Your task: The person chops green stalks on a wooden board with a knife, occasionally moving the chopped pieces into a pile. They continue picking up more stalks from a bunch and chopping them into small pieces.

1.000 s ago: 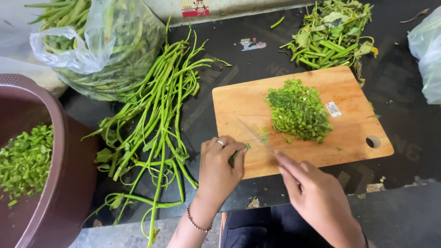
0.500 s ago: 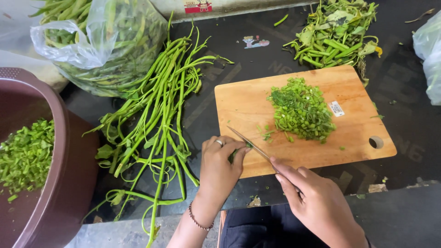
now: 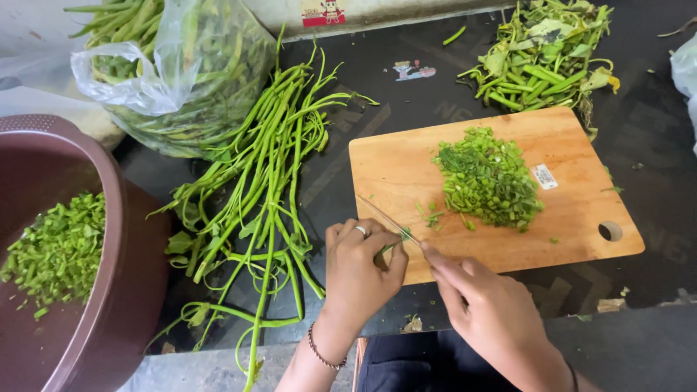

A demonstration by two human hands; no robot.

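Dark tabletop [image 3: 377,94]: chopped greens [image 3: 488,178] heap the cutting board [image 3: 573,232], long stems [image 3: 268,167] uncut; right hand [image 3: 486,312] closed on knife [image 3: 388,218], left hand [image 3: 359,265] pinching a stem end.

maroon basin [image 3: 109,239], tan wooden cutting board [image 3: 581,218], green stems [image 3: 268,167]

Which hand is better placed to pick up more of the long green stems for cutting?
Left, probably. The left hand rests at the cutting board's near-left corner, right beside the long green stems; the right hand holds the knife, farther away.
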